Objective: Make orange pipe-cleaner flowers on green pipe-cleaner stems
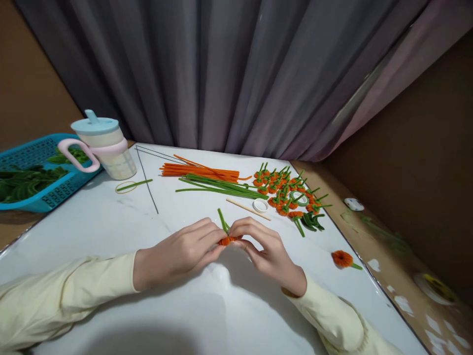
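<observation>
Both hands meet at the middle of the white table [111, 231]. My left hand [177, 254] and my right hand [264, 246] pinch a small orange pipe-cleaner flower [226, 240] between their fingertips. Its green stem [222, 220] sticks up between the two hands. Fingers of both hands are closed around the orange coil. Both arms wear cream sleeves.
Orange pipe cleaners [199, 170] and green pipe cleaners [221, 186] lie behind the hands. A pile of finished orange flowers [288, 192] sits at back right, one flower [343, 258] apart. A wooden stick [247, 208], tape roll [260, 205], lidded cup [107, 145] and blue basket [33, 172] stand around.
</observation>
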A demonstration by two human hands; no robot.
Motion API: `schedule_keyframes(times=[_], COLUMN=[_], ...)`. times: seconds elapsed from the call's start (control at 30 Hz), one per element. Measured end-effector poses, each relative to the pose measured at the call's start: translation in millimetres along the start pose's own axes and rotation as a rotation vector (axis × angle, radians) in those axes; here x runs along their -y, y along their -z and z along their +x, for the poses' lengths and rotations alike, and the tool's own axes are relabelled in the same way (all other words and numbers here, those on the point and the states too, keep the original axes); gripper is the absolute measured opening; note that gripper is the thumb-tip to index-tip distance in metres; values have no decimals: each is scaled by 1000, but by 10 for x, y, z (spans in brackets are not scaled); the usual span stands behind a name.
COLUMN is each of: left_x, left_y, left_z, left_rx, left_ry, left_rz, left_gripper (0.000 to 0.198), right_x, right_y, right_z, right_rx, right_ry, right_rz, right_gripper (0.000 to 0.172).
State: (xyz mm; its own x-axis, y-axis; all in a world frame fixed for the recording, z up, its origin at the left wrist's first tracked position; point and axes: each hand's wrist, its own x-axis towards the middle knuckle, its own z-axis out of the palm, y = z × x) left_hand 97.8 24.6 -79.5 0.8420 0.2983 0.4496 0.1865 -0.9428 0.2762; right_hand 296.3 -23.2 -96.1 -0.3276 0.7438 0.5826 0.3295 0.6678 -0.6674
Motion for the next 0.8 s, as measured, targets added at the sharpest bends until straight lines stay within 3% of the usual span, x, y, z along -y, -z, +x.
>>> schedule_keyframes(times=[0.23,0.43,0.63,0.8], left_x=[-11,-8,15,48], left_y=[0,-9,-15,-52], left_z=[0,12,14,33], left_rx=[20,56,105,138], left_ry=[24,111,163,198], left_rz=[-11,-115,-150,-176], left_gripper=[20,16,15,13], right_x=[21,-16,-16,-30], right_y=[-36,-114,-93,-51], right_z=[17,-56,-83,-77], right_rx=[-44,-71,76,154], right_ry=[-43,57,247,245], right_rz=[1,-108,-377,-384], right_gripper=[14,14,24,27])
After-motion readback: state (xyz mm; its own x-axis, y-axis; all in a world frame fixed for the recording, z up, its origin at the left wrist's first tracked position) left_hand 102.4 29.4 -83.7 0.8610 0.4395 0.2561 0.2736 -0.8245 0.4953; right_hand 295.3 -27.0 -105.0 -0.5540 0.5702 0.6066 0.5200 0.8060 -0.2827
